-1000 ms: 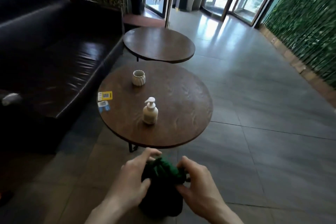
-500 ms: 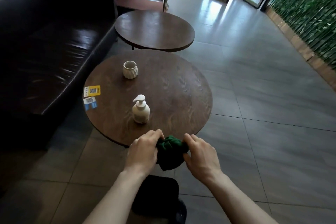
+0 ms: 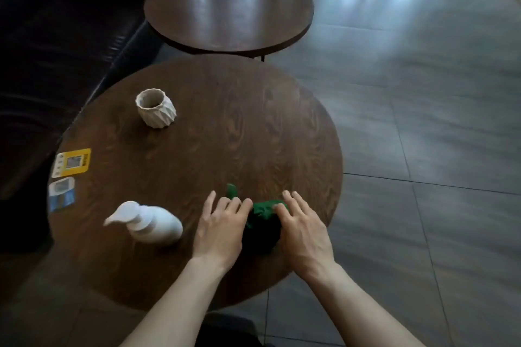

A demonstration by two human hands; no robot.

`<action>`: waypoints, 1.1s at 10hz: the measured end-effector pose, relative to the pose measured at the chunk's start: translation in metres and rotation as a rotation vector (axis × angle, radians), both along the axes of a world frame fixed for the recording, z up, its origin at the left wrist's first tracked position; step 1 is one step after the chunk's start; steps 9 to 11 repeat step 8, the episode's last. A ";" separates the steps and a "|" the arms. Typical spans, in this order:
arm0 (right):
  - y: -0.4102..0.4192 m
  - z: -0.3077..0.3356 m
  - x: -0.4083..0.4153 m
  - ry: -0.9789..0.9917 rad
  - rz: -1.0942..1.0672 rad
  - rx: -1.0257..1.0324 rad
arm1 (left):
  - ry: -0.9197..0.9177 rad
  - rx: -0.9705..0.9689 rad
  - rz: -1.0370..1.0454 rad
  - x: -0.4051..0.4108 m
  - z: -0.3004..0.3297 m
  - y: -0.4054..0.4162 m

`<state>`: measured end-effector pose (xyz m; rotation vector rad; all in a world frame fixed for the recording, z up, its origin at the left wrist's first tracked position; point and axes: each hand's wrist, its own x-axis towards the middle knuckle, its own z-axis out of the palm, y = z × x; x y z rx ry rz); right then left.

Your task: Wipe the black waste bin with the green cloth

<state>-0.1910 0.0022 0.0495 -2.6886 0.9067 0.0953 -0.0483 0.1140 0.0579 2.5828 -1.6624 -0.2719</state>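
A crumpled green cloth (image 3: 263,222) lies on the near part of the round wooden table (image 3: 225,132). My left hand (image 3: 221,229) rests at its left side with the fingers spread. On the cloth's right side my right hand (image 3: 303,236) has its fingers stretched out, the fingertips on the cloth. Neither hand is closed around it. The black waste bin (image 3: 228,329) shows only as a dark shape on the floor between my forearms, below the table's near edge.
A white pump bottle (image 3: 152,224) stands just left of my left hand. A ribbed white cup (image 3: 155,107) and QR-code cards (image 3: 72,163) sit further left. A second round table (image 3: 228,5) is beyond, a dark sofa (image 3: 56,36) to the left, tiled floor to the right.
Both hands lifted the cloth from over the bin up and forward onto the table. The fingers, earlier closed on the cloth, are now spread. The view has moved closer over the table.
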 end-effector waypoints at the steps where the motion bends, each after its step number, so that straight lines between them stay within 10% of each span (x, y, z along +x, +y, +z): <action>1: -0.020 -0.044 0.006 0.065 0.131 0.125 | 0.084 0.164 -0.025 0.006 -0.040 -0.013; 4: -0.007 -0.111 -0.006 0.106 0.149 0.059 | 0.131 0.280 -0.019 0.011 -0.099 -0.007; 11: -0.006 -0.051 0.004 0.284 0.087 0.180 | 0.194 0.394 -0.070 0.018 -0.038 0.008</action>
